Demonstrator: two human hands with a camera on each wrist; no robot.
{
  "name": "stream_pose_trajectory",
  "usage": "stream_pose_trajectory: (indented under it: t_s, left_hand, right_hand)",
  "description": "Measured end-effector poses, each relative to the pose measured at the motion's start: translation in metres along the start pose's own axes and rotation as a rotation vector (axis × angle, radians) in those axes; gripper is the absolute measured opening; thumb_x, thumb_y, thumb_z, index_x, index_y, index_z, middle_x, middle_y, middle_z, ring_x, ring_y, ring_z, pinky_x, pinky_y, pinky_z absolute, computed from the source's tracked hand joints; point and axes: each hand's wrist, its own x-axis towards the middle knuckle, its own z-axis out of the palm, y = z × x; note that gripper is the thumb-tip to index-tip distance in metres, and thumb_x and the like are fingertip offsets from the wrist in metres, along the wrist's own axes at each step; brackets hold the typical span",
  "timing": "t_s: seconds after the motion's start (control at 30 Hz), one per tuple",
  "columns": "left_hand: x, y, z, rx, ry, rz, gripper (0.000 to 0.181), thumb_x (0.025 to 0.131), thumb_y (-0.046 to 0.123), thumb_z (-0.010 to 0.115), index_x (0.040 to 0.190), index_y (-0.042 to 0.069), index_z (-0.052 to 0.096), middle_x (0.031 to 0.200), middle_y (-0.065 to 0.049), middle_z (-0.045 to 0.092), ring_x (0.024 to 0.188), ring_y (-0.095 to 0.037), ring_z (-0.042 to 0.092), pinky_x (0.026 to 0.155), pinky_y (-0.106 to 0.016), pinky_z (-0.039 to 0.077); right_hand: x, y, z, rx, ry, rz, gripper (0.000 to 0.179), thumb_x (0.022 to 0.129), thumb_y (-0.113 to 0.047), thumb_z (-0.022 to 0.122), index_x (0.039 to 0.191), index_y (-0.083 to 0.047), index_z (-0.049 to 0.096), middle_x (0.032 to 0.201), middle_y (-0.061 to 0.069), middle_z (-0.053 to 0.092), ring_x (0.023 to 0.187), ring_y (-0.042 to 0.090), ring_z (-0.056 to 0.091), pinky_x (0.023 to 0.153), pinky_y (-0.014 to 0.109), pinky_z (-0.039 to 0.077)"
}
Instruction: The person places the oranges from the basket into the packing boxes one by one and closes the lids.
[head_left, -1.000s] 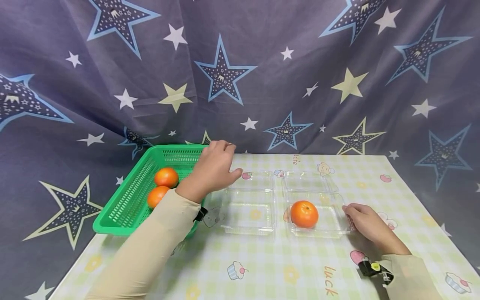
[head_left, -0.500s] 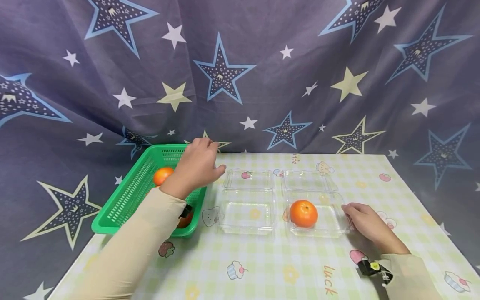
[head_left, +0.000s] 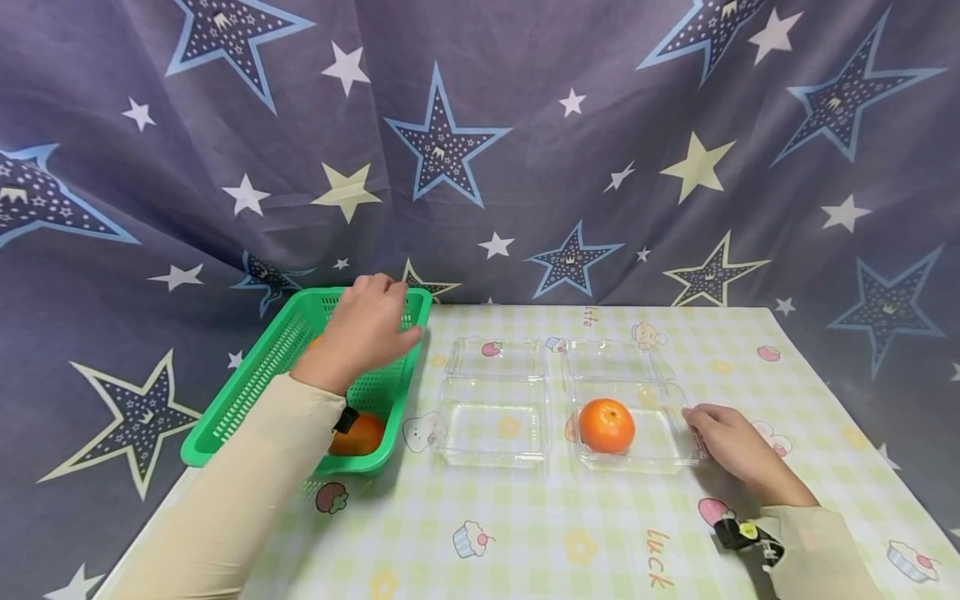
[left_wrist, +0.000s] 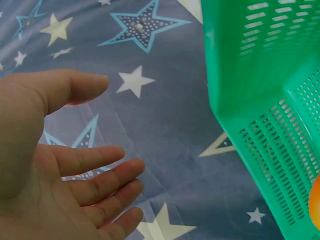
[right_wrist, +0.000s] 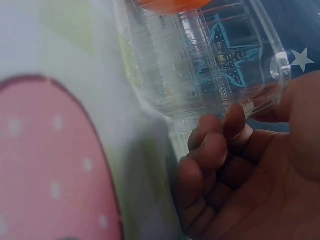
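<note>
My left hand (head_left: 366, 329) is over the green basket (head_left: 411, 379), fingers spread and holding nothing. The left wrist view shows its palm and loose fingers (left_wrist: 107, 185) apart from the basket wall (left_wrist: 265, 120). Inside the basket, an orange (head_left: 358, 435) lies at the near right; another is mostly hidden behind my wrist. My right hand (head_left: 738, 450) pinches the right edge of a clear plastic box (head_left: 663, 437). In the right wrist view, thumb and fingertips meet at the box's rim (right_wrist: 260, 102). One orange (head_left: 606, 427) sits in the left part of that box.
A second clear plastic box (head_left: 493, 429) stands between the basket and the first box, its lid folded back. A checked cloth (head_left: 540, 525) covers the table. Behind the table's far edge hangs a star-patterned curtain (head_left: 525, 183).
My left hand has moved left, from the basket's right rim to over the basket, uncovering the near-right orange and hiding others. My right hand stays at the box.
</note>
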Motion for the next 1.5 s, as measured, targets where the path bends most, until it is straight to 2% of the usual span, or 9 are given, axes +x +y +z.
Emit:
stream_pose_trajectory:
  t_s: [0.2, 0.57, 0.7, 1.03, 1.23, 1.5]
  left_hand:
    - [-0.002, -0.01, 0.003, -0.001, 0.006, -0.004, 0.068, 0.095, 0.042, 0.067, 0.142, -0.006, 0.054, 0.139, -0.027, 0.053, 0.131, -0.047, 0.045, 0.108, -0.061, 0.039]
    - [-0.008, -0.024, 0.011, 0.009, -0.046, -0.06, 0.068, 0.095, 0.043, 0.068, 0.141, -0.006, 0.054, 0.137, -0.028, 0.052, 0.126, -0.048, 0.046, 0.106, -0.063, 0.04]
    - [-0.008, -0.028, 0.011, 0.009, -0.067, -0.081, 0.07, 0.095, 0.043, 0.067, 0.142, -0.006, 0.052, 0.136, -0.028, 0.051, 0.122, -0.047, 0.046, 0.104, -0.063, 0.04]
    - [-0.009, -0.04, 0.011, 0.033, -0.085, -0.088, 0.068, 0.095, 0.043, 0.066, 0.139, -0.007, 0.054, 0.133, -0.03, 0.054, 0.117, -0.047, 0.054, 0.098, -0.064, 0.046]
    - [-0.009, -0.048, 0.013, 0.024, -0.127, -0.121, 0.069, 0.096, 0.044, 0.065, 0.142, -0.007, 0.051, 0.137, -0.032, 0.05, 0.119, -0.05, 0.053, 0.1, -0.067, 0.045]
    - [-0.009, -0.055, 0.012, 0.016, -0.132, -0.141, 0.066, 0.096, 0.041, 0.066, 0.139, -0.008, 0.054, 0.138, -0.033, 0.05, 0.119, -0.05, 0.054, 0.1, -0.067, 0.046]
  right_hand:
    - [0.0, 0.002, 0.001, 0.009, 0.004, -0.003, 0.045, 0.11, -0.039, 0.039, 0.086, -0.004, 0.052, 0.069, 0.002, 0.049, 0.061, 0.019, 0.045, 0.057, 0.034, 0.039]
    - [-0.001, 0.002, 0.003, 0.016, -0.002, -0.002, 0.043, 0.11, -0.036, 0.04, 0.085, -0.003, 0.053, 0.068, 0.002, 0.049, 0.06, 0.019, 0.046, 0.058, 0.033, 0.04]
    - [-0.001, 0.002, 0.003, 0.012, -0.003, -0.002, 0.044, 0.11, -0.037, 0.04, 0.085, -0.003, 0.053, 0.068, 0.002, 0.049, 0.061, 0.019, 0.046, 0.058, 0.034, 0.04]
    - [-0.001, 0.002, 0.001, 0.012, -0.001, -0.004, 0.043, 0.11, -0.037, 0.04, 0.085, -0.004, 0.052, 0.068, 0.002, 0.049, 0.06, 0.019, 0.045, 0.057, 0.034, 0.04]
    - [-0.001, 0.001, 0.0, 0.008, -0.003, 0.002, 0.043, 0.11, -0.037, 0.04, 0.086, -0.004, 0.053, 0.069, 0.002, 0.049, 0.061, 0.019, 0.045, 0.058, 0.034, 0.039]
    - [-0.002, 0.003, -0.001, -0.015, -0.007, 0.019, 0.047, 0.11, -0.042, 0.038, 0.089, -0.003, 0.054, 0.072, 0.003, 0.048, 0.065, 0.02, 0.046, 0.059, 0.034, 0.039]
